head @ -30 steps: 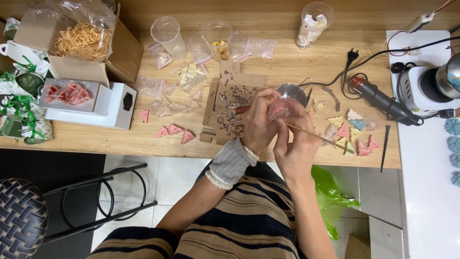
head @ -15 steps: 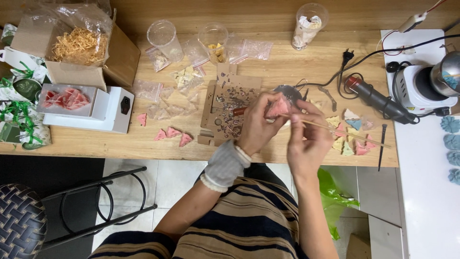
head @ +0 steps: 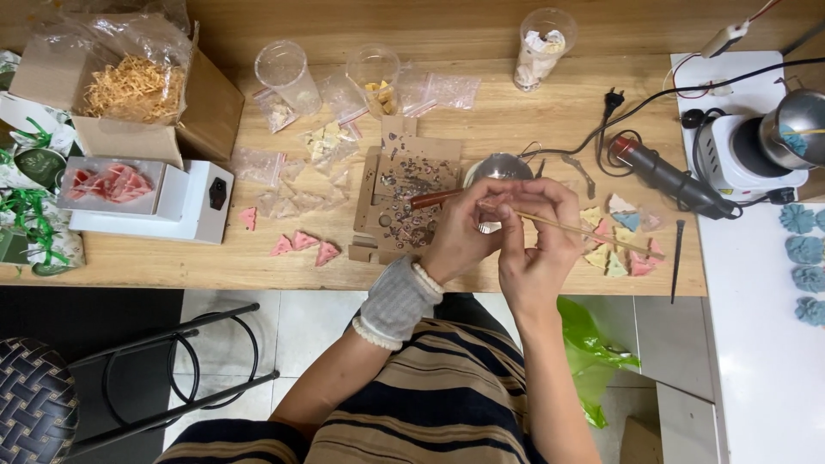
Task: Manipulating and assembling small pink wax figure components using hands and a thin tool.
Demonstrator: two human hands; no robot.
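Skewer (head: 584, 230), thin, pale and wooden, ran from my fingertips toward four o'clock over the table's front edge. Going left to right: a cardboard box (head: 129, 94) at ten o'clock held straw-coloured shredded filling; below it a white box (head: 150, 202) carried pink pieces. Three pink triangular pieces (head: 302, 245) lay on the wooden table (head: 481, 129), with a fourth apart at their nine o'clock. Two clear plastic cups (head: 288, 76) stood at eleven o'clock, a third at one. My left hand (head: 460, 236), a knitted grey cuff at its wrist, was curled shut around a small item I could not make out. My right hand (head: 537, 249) pinched the skewer, fingers closed. A scorched cardboard sheet (head: 404, 202) lay behind my hands.
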